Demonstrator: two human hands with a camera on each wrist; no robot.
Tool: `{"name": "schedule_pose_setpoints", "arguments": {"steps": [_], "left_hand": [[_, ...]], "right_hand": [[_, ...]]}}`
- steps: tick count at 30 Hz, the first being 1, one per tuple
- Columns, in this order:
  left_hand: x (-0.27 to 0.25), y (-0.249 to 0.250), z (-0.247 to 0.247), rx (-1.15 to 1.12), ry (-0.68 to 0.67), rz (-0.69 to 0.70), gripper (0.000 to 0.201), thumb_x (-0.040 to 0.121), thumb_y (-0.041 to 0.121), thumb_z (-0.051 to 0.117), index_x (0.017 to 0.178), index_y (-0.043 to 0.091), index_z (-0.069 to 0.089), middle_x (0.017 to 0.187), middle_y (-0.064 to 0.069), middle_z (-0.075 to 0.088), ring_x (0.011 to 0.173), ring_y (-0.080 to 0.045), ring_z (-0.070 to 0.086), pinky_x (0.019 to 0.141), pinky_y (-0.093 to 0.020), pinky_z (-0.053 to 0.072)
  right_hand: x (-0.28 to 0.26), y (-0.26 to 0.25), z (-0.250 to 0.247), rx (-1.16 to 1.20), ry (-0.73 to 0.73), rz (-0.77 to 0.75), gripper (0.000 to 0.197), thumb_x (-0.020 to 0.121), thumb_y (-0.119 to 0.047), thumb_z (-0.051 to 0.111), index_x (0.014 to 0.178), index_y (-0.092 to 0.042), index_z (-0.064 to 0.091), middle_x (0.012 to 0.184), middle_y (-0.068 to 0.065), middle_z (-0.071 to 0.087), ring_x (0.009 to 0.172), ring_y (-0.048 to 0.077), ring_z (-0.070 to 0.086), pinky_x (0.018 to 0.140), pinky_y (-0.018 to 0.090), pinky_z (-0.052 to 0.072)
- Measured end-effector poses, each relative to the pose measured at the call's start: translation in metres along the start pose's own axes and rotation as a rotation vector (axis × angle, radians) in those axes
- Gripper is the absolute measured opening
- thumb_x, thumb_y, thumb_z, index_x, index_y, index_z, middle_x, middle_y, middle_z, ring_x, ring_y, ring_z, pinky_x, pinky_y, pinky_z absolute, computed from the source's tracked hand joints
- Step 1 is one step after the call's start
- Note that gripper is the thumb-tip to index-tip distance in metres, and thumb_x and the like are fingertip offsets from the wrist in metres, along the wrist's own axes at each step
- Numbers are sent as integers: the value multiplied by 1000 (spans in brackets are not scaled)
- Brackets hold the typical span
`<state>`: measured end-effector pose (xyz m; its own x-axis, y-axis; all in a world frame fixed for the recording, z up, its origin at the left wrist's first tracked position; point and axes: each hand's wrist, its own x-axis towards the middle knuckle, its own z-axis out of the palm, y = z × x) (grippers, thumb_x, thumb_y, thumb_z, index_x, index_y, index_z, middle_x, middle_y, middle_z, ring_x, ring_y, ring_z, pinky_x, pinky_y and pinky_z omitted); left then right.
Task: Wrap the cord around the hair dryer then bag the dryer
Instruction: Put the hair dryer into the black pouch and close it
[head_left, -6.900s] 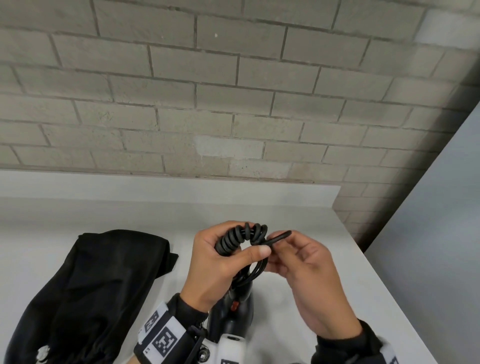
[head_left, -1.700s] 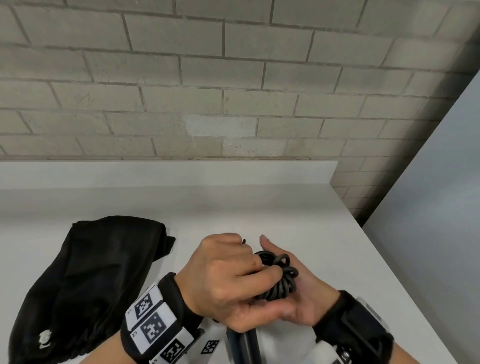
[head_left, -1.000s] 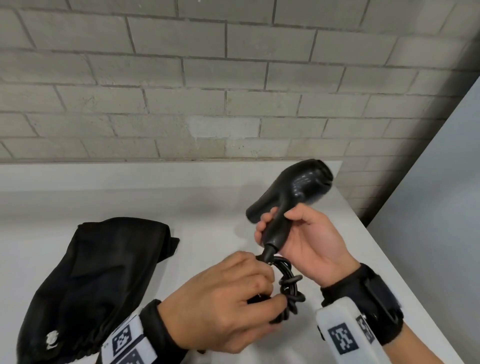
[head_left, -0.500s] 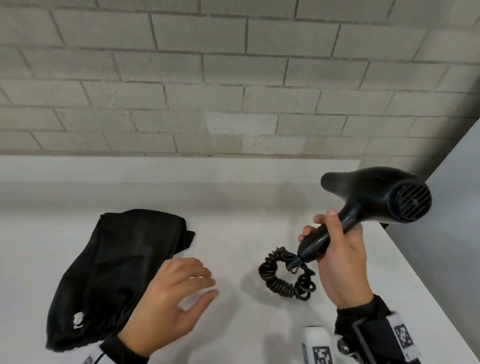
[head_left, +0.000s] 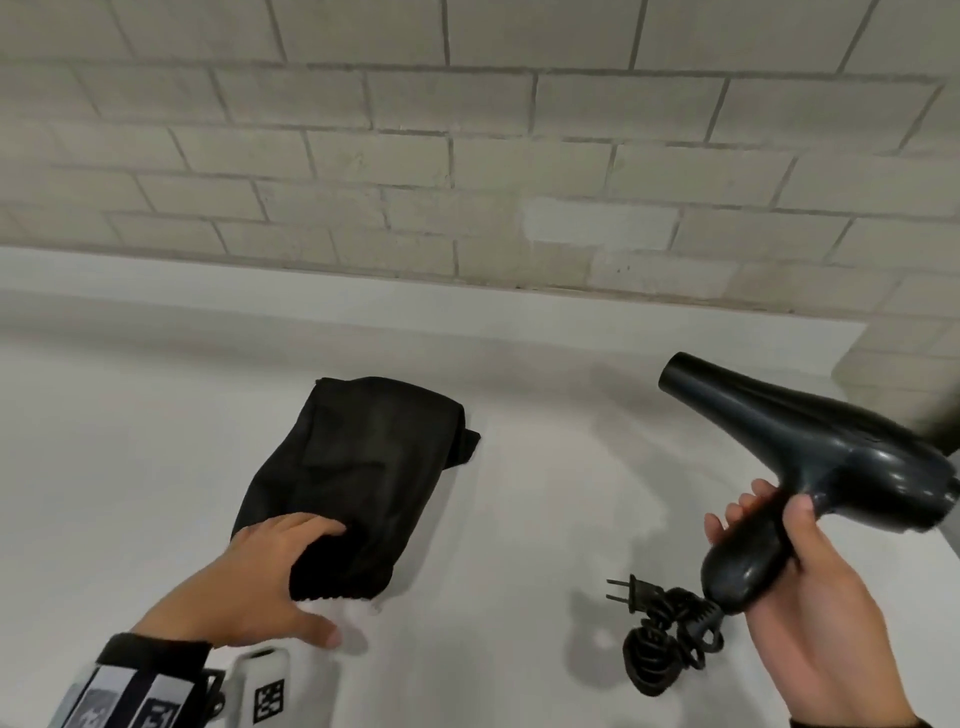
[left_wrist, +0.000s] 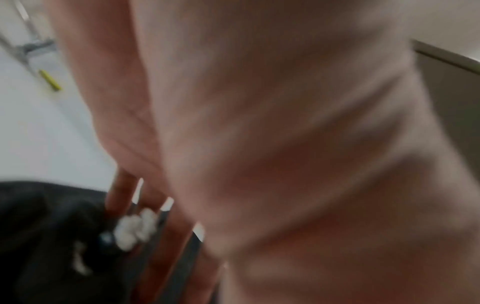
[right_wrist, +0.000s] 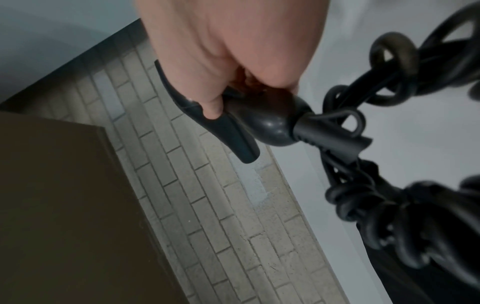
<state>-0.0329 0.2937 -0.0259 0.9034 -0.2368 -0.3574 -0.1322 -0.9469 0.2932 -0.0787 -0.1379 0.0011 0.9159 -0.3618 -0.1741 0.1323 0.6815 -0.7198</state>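
Glossy hair dryer (head_left: 810, 441), coiled cord (head_left: 665, 644), limp bag (head_left: 358, 467)

Even soft light, faint shadows on counter (head_left: 519, 545), left wrist view heavily blurred, wide-angle bending at edges

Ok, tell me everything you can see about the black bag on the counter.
The black bag is soft, matte cloth, lying flat and slightly crumpled on the white counter, running diagonally away toward the brick wall. The left hand rests on its near end, fingers on the fabric. A small white mark shows in the blurred left wrist view. Whether its mouth is open is unclear.
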Motion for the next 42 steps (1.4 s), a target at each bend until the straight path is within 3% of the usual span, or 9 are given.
{"name": "schedule_pose_setpoints", "arguments": {"steps": [3,8,11,15,19,26,30,37,42], "left_hand": [[-7,-17,4,78,79,75,39,77,44,76,100,61,49,106,31,58,102,7,53,99,-22,43],[2,10,11,-126,339,144,27,97,19,57,81,40,57,74,15,64,69,-4,63,61,-20,51],[4,31,7,-209,178,185,11,88,41,67,89,43,56,84,18,65,76,-7,63,71,-25,54],[-3,20,9,219,-69,112,71,50,72,77,105,43,43,110,28,42,103,0,42,88,-17,30],[-7,-2,21,304,-5,112,40,72,47,78,92,42,43,104,21,47,96,-2,45,83,-18,32],[-8,40,1,-265,252,323,15,88,35,69,85,33,55,85,13,59,62,-9,59,53,-20,46],[0,86,-12,-433,356,479,15,91,33,65,83,25,56,77,6,60,68,-10,57,60,-17,44],[7,153,-23,-542,294,688,3,94,24,66,96,25,66,90,12,67,85,-11,64,75,-16,48],[8,171,-21,-595,332,757,11,93,17,67,98,24,61,94,11,65,92,-10,64,80,-13,45]], "right_hand": [[-3,8,0,60,15,83,29,93,-43,52,111,-21,58,89,-6,62,82,11,65,86,46,56],[-10,21,-1,156,80,114,33,96,-54,46,111,-29,60,94,-3,67,86,18,66,79,54,57],[-14,22,-6,167,78,88,32,97,-55,45,113,-31,60,93,-4,66,80,16,66,76,45,59],[-18,16,-12,140,83,49,36,89,-54,50,114,-31,60,91,-4,65,74,15,64,69,37,59],[-23,12,-15,83,92,33,35,91,-53,48,115,-31,61,89,-4,65,76,16,60,67,34,59],[-38,13,0,-154,-66,37,26,80,-22,61,106,-24,57,77,0,57,65,18,53,57,31,50],[-42,24,20,-406,-155,-45,54,65,-18,77,111,-22,49,83,7,63,67,25,56,67,41,49],[-28,35,49,-729,-214,-211,66,67,-15,88,114,-41,48,109,-5,68,76,28,69,72,32,60],[-19,27,55,-814,-237,-220,76,60,-10,92,115,-40,47,102,-3,71,69,26,68,69,43,62]]}}
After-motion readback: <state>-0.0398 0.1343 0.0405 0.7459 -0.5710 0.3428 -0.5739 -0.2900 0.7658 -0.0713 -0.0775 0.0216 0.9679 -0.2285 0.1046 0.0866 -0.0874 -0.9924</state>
